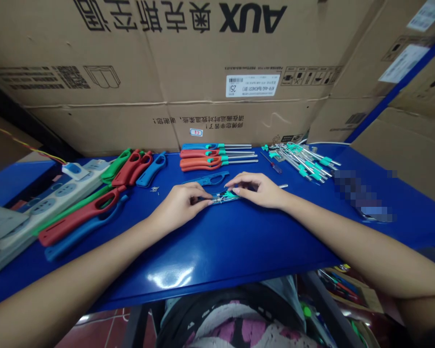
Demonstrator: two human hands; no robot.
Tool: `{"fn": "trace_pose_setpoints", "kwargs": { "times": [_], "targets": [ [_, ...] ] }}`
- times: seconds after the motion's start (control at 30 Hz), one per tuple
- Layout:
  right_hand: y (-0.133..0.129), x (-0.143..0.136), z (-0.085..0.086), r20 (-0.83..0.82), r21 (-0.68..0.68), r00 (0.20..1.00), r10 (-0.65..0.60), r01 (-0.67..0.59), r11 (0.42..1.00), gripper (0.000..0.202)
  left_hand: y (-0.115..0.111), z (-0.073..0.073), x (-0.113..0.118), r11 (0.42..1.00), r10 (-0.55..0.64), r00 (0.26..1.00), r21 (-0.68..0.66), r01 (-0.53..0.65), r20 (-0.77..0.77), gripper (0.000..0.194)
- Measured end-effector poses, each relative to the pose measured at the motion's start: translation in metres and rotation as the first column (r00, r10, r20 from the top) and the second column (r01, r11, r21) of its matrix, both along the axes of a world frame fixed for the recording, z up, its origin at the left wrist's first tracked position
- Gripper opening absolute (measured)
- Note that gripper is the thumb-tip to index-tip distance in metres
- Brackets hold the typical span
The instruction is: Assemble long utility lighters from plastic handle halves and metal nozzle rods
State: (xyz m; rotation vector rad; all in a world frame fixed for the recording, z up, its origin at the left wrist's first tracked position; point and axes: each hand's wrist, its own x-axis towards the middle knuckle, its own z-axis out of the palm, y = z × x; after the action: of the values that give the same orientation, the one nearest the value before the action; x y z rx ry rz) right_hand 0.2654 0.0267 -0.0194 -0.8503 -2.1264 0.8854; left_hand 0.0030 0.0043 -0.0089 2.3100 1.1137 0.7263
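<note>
A lighter's inner assembly (224, 196), with a clear body, a green trigger and wires, lies low over the blue table between my hands. Thumb and fingers of my left hand (183, 205) pinch its clear left end. Closed around the green part, my right hand (257, 189) covers much of the assembly, and a metal tube tip (283, 186) shows past it. Just behind my hands lies a blue lighter handle shell (213, 178). Several long-necked lighters (201, 164) with blue, red and orange handles lie stacked farther back.
Red, green and blue handle shells (81, 217) lie at left beside a white power strip (58, 193). Small metal pins (154, 189) sit nearby. At right are a screwdriver (275, 166), a pile of tube assemblies (308, 162) and a pixelated object. Cardboard (188, 63) walls the table's back.
</note>
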Motion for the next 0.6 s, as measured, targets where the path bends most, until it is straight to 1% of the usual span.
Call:
{"fn": "trace_pose_setpoints", "kwargs": {
  "times": [0.1,0.17,0.33,0.43,0.6],
  "targets": [
    [-0.0022,0.0001,0.0008,0.039,0.109,0.996,0.074,-0.078,0.991,0.025,-0.0001,-0.0015,0.0007,0.999,0.044,0.999,-0.03,-0.044,0.017,0.015],
    [-0.0034,0.0003,0.0009,0.058,0.138,0.992,0.108,-0.115,0.984,0.026,-0.0004,-0.0021,0.0012,0.997,0.068,0.997,-0.04,-0.067,0.027,0.014],
    [-0.0044,0.0011,-0.0002,0.088,0.141,0.982,0.166,-0.177,0.974,0.031,-0.0018,-0.0007,0.0008,0.998,0.069,0.997,-0.002,-0.069,0.016,0.016],
    [-0.004,0.0015,-0.0006,0.097,0.137,0.98,0.175,-0.187,0.973,0.032,-0.0015,0.0012,-0.0006,0.998,0.062,0.998,0.0,-0.062,-0.013,0.017],
    [-0.0028,0.0022,-0.0006,0.097,0.148,0.979,0.18,-0.193,0.97,0.033,0.003,0.0021,-0.0036,0.991,0.051,0.999,-0.124,-0.049,0.016,0.019]
  ]
}}
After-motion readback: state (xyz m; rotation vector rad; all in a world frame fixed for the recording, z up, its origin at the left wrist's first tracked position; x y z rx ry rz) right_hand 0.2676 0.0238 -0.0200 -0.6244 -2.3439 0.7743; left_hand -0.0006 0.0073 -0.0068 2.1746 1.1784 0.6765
